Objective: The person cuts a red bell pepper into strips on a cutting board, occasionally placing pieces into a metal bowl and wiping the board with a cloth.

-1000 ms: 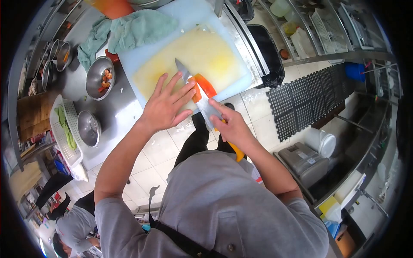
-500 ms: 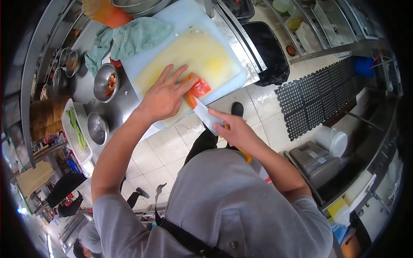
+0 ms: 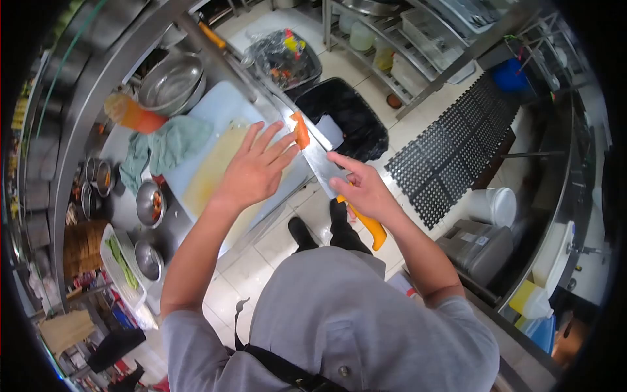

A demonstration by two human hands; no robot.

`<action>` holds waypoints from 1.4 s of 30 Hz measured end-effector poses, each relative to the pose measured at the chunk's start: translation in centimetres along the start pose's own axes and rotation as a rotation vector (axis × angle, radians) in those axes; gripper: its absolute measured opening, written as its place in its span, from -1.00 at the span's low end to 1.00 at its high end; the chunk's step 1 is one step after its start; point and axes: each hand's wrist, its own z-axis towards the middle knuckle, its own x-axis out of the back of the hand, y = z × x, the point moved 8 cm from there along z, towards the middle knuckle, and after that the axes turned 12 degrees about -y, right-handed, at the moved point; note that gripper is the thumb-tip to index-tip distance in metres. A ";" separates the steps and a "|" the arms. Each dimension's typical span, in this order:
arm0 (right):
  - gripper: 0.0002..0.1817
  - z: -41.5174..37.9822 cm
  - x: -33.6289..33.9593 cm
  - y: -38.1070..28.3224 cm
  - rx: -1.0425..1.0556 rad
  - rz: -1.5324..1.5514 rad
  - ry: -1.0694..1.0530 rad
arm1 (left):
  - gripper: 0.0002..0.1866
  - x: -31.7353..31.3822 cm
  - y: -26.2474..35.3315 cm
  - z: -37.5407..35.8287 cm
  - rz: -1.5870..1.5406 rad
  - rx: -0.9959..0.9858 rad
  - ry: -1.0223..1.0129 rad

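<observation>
My right hand (image 3: 366, 189) holds a knife (image 3: 369, 225) with a yellow-orange handle, its index finger stretched towards the blade. The pale blade slants up and left towards the edge of the steel counter. At its far end is an orange-red piece of vegetable (image 3: 301, 132). My left hand (image 3: 251, 171) is open, fingers spread, over the right side of the white cutting board (image 3: 228, 108); its fingertips come right beside the piece. A yellowish stain and wet patches mark the board.
Beyond the counter edge stand a black-lined bin (image 3: 366, 124) and another bin with scraps (image 3: 287, 65). A green cloth (image 3: 173, 140), an orange-filled container (image 3: 134, 114), steel bowls (image 3: 151, 202) and a white basket (image 3: 124, 261) are on the left. A black mat (image 3: 450, 150) covers floor at right.
The view has turned right, bringing the bins more into sight. Both hands, the knife and the vegetable piece have moved from over the board to the counter edge beside the bin.
</observation>
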 end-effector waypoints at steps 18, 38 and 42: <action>-0.33 -2.2 6.2 4.8 -0.079 0.022 0.171 | -0.65 1.7 -8.3 3.2 -0.321 0.279 -0.121; -0.34 2.2 -6.2 3.1 -0.161 -0.165 -0.192 | -0.50 -12.4 -5.0 -15.4 -0.919 1.189 0.201; -0.35 1.9 -7.8 4.6 -0.220 -0.215 -0.239 | -0.43 -10.3 -4.0 -14.8 -0.783 1.257 0.177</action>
